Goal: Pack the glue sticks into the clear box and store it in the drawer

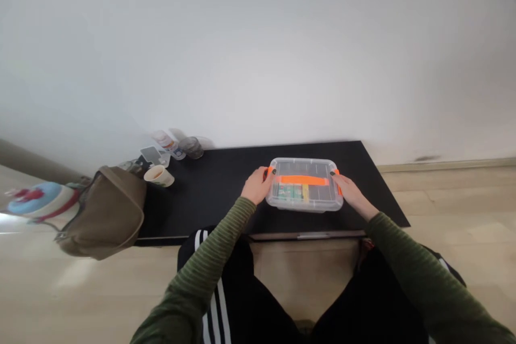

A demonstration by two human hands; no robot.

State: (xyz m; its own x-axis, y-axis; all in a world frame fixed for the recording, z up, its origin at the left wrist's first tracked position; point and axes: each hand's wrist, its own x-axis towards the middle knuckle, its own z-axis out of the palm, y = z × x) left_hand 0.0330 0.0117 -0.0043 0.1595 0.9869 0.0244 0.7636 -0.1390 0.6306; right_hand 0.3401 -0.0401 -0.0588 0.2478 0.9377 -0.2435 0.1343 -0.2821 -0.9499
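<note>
Black trousers with white stripes (220, 306) and green sleeves (213, 255) are nearest to the camera. Beyond them, on the right part of the dark bench (226, 188), is a clear plastic box (318, 192) with its lid on; whether it rests fully there, I cannot tell. Left hand (255, 185) and right hand (351, 193) hold its two short ends, partly closed, thumbs on top near the orange clips (337, 180); the lower fingers are mostly hidden. Through the lid one sees small green and yellow packets (291, 191). I judge the box rather light and fairly stiff, its smooth walls perhaps a little slippery. Both ends give a balanced hold; the orange handle (303, 179) on the lid also offers a grip, if the clips are well fastened.
</note>
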